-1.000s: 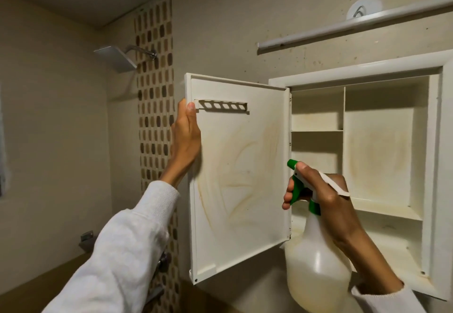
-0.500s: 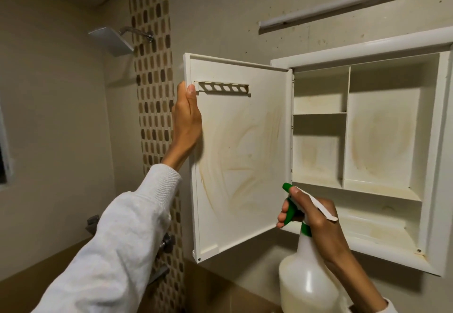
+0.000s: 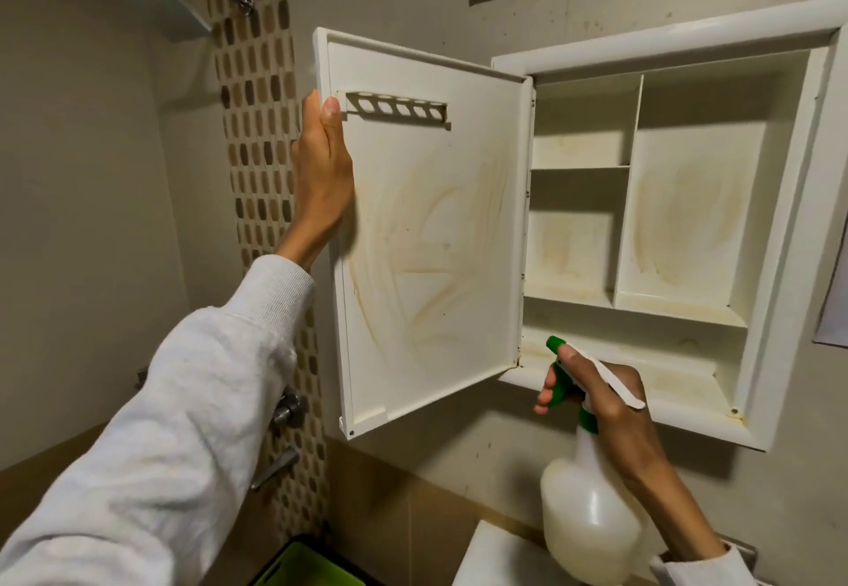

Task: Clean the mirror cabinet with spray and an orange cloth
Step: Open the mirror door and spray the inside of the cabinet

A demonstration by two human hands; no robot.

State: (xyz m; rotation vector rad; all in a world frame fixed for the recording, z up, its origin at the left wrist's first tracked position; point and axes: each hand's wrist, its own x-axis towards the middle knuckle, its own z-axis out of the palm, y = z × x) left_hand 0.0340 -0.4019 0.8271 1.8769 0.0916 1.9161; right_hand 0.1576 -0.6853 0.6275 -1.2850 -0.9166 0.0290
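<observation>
- Nozzle of spray bottle (image 3: 592, 516) aimed up and left, toward the open cabinet door (image 3: 431, 227); stained inner face of that door just above and left of the nozzle tip, so likely the nearest target for a spray.
- Right hand (image 3: 605, 406) wrapped round the green-and-white trigger head, fingers curled on the lever, bottle body hanging below the fist; nearer of the two hands to the cabinet's lower shelf.
- Left hand (image 3: 321, 172) gripping the free outer edge of the door, thumb on the inner face beside the slotted holder (image 3: 397, 108), remaining fingers hidden behind the panel; door held swung out to the left, long axis upright, hinge side toward the mirror cabinet (image 3: 780, 236).
- Cabinet body right of the door and above the bottle: two small stacked compartments on the left, one tall compartment on the right, one wide shelf along the bottom. Nothing stored in any of them as far as visible; only yellowish smears on the back walls and shelf floor, matching the streaks on the door.
- Orange cloth not in sight anywhere; wiping judged not yet begun on these surfaces.
- Green bin (image 3: 303, 562) at the lower edge, contents not visible.
- Shower head (image 3: 158, 5) high on the left wall, well apart from both hands.
</observation>
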